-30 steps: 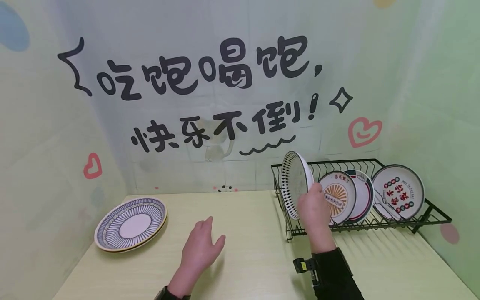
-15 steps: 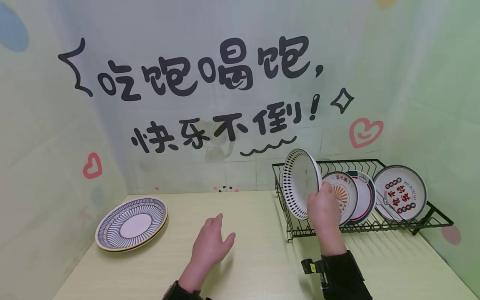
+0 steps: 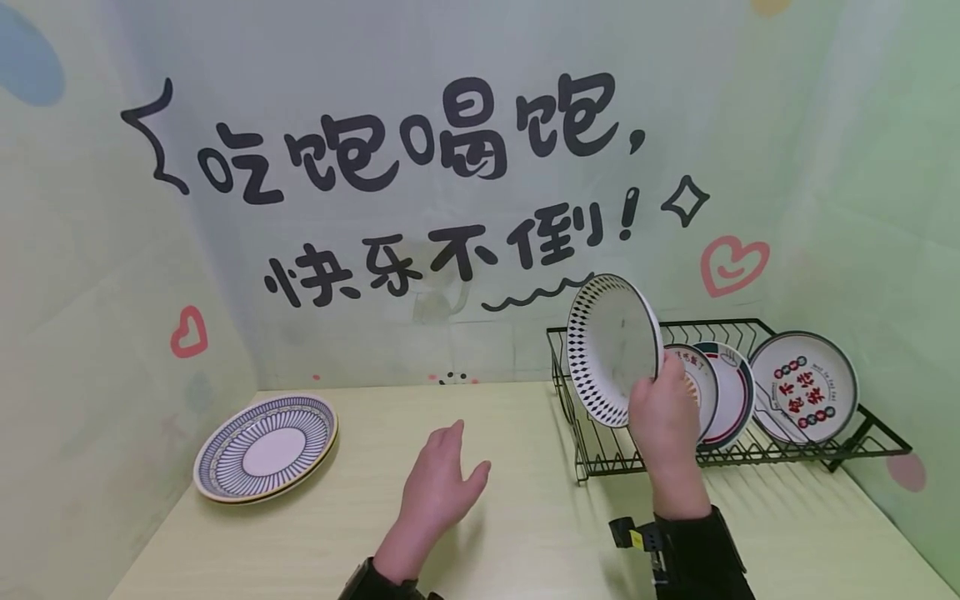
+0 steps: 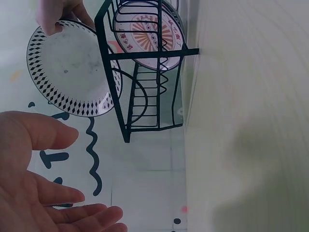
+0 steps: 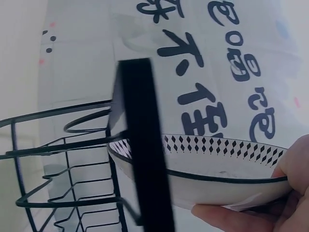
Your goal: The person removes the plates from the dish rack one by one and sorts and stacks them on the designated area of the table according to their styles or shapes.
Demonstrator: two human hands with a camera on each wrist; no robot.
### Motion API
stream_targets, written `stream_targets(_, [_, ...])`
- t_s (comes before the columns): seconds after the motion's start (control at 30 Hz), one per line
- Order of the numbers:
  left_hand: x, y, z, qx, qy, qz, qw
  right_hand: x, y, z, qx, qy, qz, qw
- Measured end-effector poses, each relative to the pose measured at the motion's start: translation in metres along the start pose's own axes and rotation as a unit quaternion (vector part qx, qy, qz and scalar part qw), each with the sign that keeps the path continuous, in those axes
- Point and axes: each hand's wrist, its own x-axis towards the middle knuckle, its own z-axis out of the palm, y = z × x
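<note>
"What did the head view show of your hands?"

"My right hand (image 3: 667, 417) pinched the lower right rim of a white deep plate (image 3: 611, 350) with a diamond border, tilted on edge at the left end of the black wire rack (image 3: 720, 322). A sunburst plate (image 3: 699, 387), a stripe-rimmed plate (image 3: 727, 400) and a red-lettered plate (image 3: 804, 387) stood in the rack to its right. My left hand (image 3: 442, 483) hung free, fingers loosely extended, nothing in it, between the held plate and a stack of blue-rayed plates (image 3: 273, 452) well apart on the table (image 3: 540, 500)"

"And the left wrist view?"

"The deep plate's face overlapped the rack's end frame, but I couldn't tell whether they touched. The careful way, I judged, was to give the rim clearance from the wires before turning it. My left thumb stood apart from the fingers, so that hand, I thought, could have steadied the far rim"

"The right wrist view?"

"My thumb lay over the inner side of the rim, with fingers beneath against the outer wall. Held by one side, the plate would, I reckoned, tend to swing, so a firm pinch and a slow, steady wrist suited it best. A blurred dark bar (image 5: 145, 145) crossed the foreground; I couldn't tell what it belonged to"
</note>
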Motion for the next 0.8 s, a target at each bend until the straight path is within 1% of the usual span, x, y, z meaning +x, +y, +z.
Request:
stream_targets(0.07, [0.001, 0.002, 0.0, -0.001, 0.004, 0.007, 1.0, -0.002, -0.003, -0.004, 0.013, 0.012, -0.005, 0.9998])
stream_targets(0.2, [0.003, 0.007, 0.0, -0.007, 0.015, 0.017, 0.9997, -0.005, -0.008, -0.009, 0.039, 0.022, -0.009, 0.999])
stream_targets(0.4, [0.006, 0.016, -0.005, -0.021, 0.027, 0.025, 0.9991, -0.012, -0.013, -0.009, 0.07, 0.037, -0.026, 0.9965])
stream_targets(0.6, [0.011, 0.023, -0.011, -0.035, 0.043, 0.032, 0.9979, -0.015, -0.017, -0.008, 0.101, 0.038, -0.046, 0.993])
stream_targets(0.8, [0.016, 0.025, -0.016, -0.037, 0.056, 0.035, 0.9971, -0.017, -0.019, -0.006, 0.12, 0.038, -0.059, 0.9903])
